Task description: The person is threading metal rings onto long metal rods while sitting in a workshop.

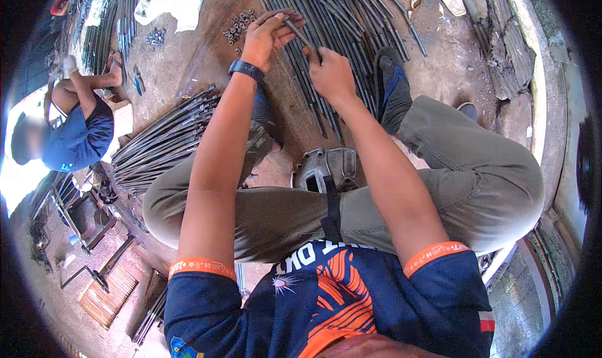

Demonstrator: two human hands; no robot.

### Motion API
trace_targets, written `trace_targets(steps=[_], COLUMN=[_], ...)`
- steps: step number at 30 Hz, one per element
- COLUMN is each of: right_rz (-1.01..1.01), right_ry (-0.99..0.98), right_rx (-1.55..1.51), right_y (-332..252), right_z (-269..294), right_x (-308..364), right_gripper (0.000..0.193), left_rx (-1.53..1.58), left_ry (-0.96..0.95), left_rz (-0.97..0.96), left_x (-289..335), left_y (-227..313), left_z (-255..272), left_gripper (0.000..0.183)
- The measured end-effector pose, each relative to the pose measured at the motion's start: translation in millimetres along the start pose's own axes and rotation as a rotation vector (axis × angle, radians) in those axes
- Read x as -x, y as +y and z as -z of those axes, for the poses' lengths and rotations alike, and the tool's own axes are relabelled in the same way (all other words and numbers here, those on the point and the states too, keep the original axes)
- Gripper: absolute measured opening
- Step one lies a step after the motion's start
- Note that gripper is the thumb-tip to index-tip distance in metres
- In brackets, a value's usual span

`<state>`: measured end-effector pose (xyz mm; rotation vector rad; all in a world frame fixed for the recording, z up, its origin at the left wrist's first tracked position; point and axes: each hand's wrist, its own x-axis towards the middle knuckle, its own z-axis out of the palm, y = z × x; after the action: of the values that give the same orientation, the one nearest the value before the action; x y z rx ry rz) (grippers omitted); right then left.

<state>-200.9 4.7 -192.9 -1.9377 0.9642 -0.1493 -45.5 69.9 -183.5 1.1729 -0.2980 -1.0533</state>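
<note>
Both my hands are raised in front of me over a spread of long dark metal rods [351, 29] on the floor. A short stretch of a metal rod [296, 32] runs between them. My right hand [331, 74] is closed round its lower part, thumb pointing up along it. My left hand [266, 39], with a dark watch on its wrist, has its fingers curled at the rod's upper end. Whether a small part sits in those fingers, I cannot make out. Just left of that hand lies a pile of metal nuts [238, 27].
A welding mask [326, 170] lies between my legs. Another bundle of rods [166, 142] is by my left knee. A co-worker [81, 116] sits at the left. White plastic bags [172, 4], a smaller heap of nuts [155, 38] and pliers [138, 81] are at the far left.
</note>
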Motion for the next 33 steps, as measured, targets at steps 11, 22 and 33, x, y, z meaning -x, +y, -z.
trace_targets(steps=[11, 22, 33], right_rz=[-0.028, 0.028, 0.002], right_ry=[-0.009, 0.036, -0.174], right_rx=[-0.005, -0.005, -0.229], right_y=[1, 2, 3], right_z=[-3, -7, 3], right_x=[0, 0, -9], right_gripper=[0.035, 0.036, 0.051], left_rx=[0.115, 0.386, -0.073], left_ry=[0.154, 0.288, 0.556], left_rz=[-0.038, -0.118, -0.257], left_x=[3, -1, -2], left_y=[-13, -29, -18], left_z=[-6, -22, -8], left_gripper=[0.025, 0.021, 0.023])
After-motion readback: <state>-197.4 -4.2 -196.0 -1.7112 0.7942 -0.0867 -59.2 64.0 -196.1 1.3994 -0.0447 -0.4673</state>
